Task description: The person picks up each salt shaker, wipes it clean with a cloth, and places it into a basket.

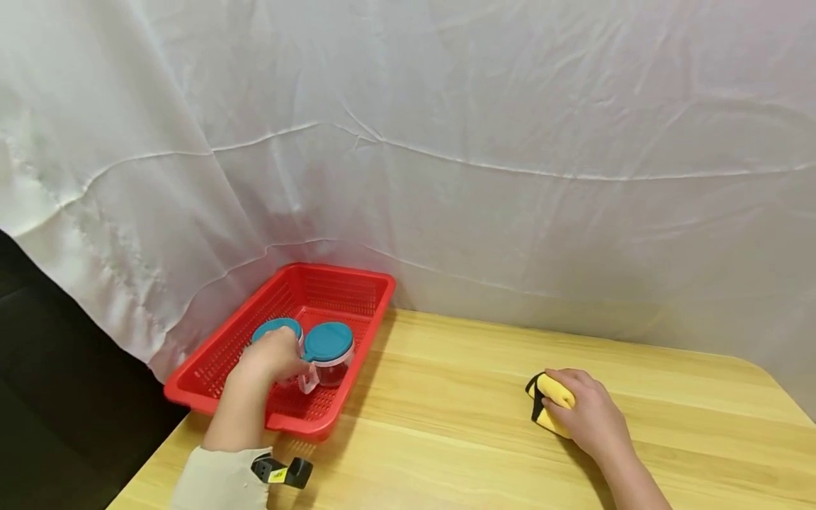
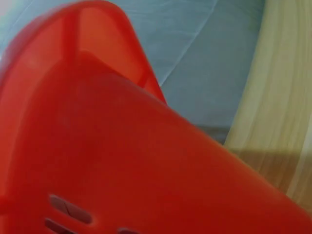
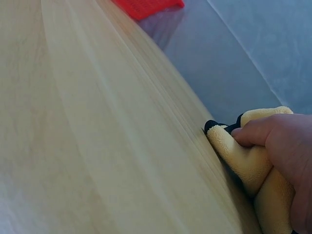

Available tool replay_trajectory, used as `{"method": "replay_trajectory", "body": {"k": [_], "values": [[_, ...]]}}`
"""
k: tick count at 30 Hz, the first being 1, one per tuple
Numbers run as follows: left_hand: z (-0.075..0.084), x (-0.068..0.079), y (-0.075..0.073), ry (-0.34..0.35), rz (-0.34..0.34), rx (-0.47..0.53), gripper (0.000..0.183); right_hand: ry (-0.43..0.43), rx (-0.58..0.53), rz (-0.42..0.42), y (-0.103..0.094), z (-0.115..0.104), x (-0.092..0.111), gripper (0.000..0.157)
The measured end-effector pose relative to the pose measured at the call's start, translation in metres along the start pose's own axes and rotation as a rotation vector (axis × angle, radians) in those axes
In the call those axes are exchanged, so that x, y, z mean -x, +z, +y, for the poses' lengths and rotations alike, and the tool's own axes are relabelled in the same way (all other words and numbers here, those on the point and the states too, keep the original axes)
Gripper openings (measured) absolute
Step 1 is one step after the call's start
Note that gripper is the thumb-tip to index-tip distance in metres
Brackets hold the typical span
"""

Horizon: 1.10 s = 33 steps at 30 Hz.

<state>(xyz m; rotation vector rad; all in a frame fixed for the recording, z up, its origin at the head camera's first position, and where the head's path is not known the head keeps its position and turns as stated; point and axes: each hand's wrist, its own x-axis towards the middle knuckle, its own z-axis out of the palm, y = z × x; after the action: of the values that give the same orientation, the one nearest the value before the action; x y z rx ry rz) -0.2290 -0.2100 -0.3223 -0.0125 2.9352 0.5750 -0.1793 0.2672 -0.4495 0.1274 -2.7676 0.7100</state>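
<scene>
Inside a red plastic basket (image 1: 217, 404) on the left are two clear jars with blue lids and pale pink collars. My left hand (image 1: 270, 358) reaches over the near wall and grips the left jar (image 1: 273, 324), covering much of it; the fingertips are hidden. Just right of that hand stands the right jar (image 1: 328, 341), its clear handle towards the thumb. The left wrist view shows only the basket wall (image 2: 136, 151) close up. My right hand (image 1: 596, 414) holds a bunched yellow cloth (image 3: 239, 158) with black edging against the wooden table.
The light wood table (image 1: 446, 397) runs beneath the cloth and the basket. Pale fabric (image 1: 478, 212) hangs behind and along the left side. A dark surface (image 1: 57, 397) lies off the table's left edge. A small black camera (image 1: 280, 471) sits on the left sleeve.
</scene>
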Motion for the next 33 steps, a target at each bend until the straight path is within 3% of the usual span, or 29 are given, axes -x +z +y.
{"method": "replay_trajectory", "body": {"k": [7, 11, 15, 19, 22, 28, 33], "values": [[0.006, -0.001, -0.003, 0.016, 0.028, -0.047, 0.033, 0.018, 0.002, 0.005, 0.000, 0.002, 0.004, 0.050], [0.015, 0.005, -0.010, 0.042, 0.117, -0.042, 0.036, 0.032, 0.011, -0.004, 0.000, 0.001, 0.004, 0.051], [0.031, 0.016, -0.015, 0.157, 0.280, -0.004, 0.052, 0.049, 0.034, -0.013, 0.002, -0.002, 0.002, 0.055], [0.058, 0.026, -0.012, 0.285, 0.431, 0.076, 0.045, 0.032, 0.056, -0.010, 0.007, -0.006, 0.000, 0.058], [0.084, 0.029, -0.005, 0.384, 0.504, 0.142, 0.041, 0.027, 0.073, 0.010, 0.007, -0.005, 0.000, 0.060], [0.125, 0.030, 0.016, 0.501, 0.529, 0.196, 0.052, 0.074, 0.140, 0.045, 0.002, 0.000, 0.000, 0.060], [0.141, 0.026, 0.035, 0.540, 0.490, 0.178, 0.066, 0.092, 0.142, 0.015, -0.002, -0.012, -0.001, 0.069]]}}
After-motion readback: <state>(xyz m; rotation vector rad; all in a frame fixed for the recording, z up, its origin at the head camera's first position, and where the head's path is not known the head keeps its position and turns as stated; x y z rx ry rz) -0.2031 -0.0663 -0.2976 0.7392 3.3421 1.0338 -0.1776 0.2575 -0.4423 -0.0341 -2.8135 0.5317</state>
